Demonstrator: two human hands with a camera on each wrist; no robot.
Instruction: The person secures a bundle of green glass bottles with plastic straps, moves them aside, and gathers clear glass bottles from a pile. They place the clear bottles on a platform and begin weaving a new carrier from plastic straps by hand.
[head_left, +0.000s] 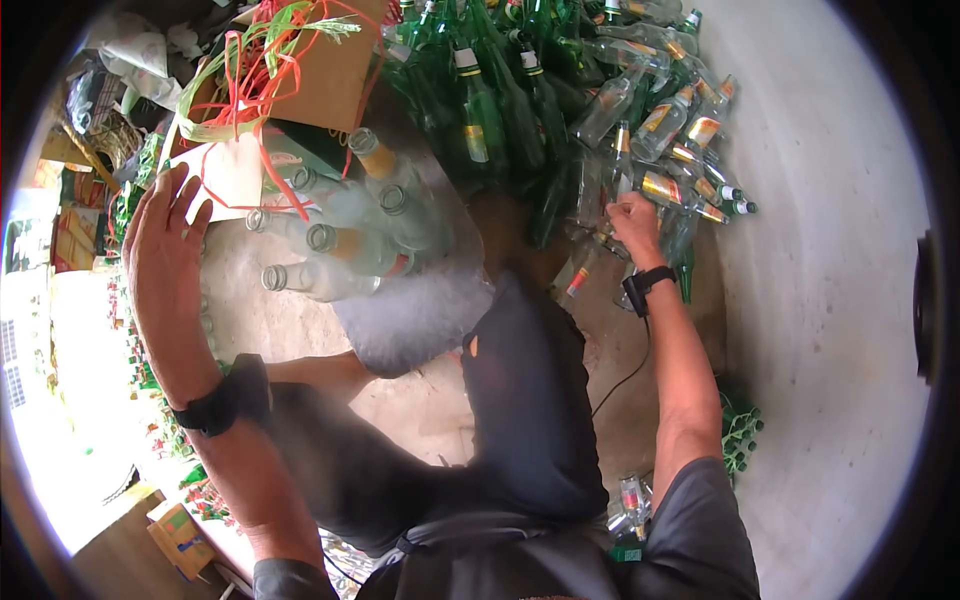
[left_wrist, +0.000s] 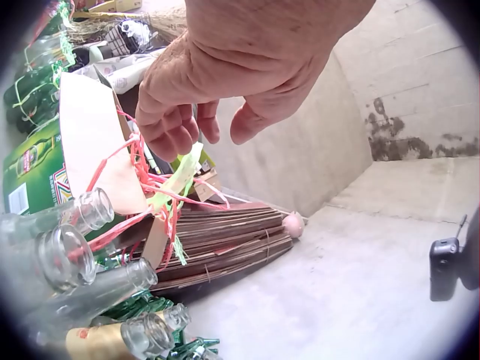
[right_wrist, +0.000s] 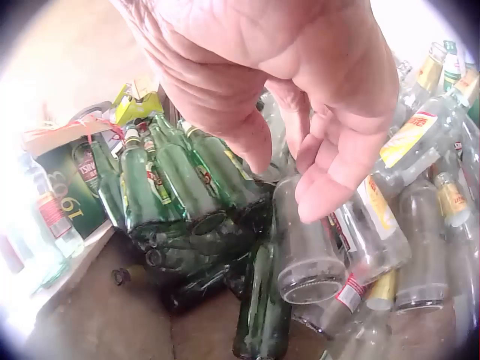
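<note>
Here, clear bottle point(right_wrist: 309, 251), base nearest.

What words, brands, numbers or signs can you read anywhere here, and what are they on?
"19", on the green carton; the digits after it are unclear.
Other carton print: too small or blurred.
Clear bottles: label print too blurred to read.
Green bottles: label print too small to read.
</note>
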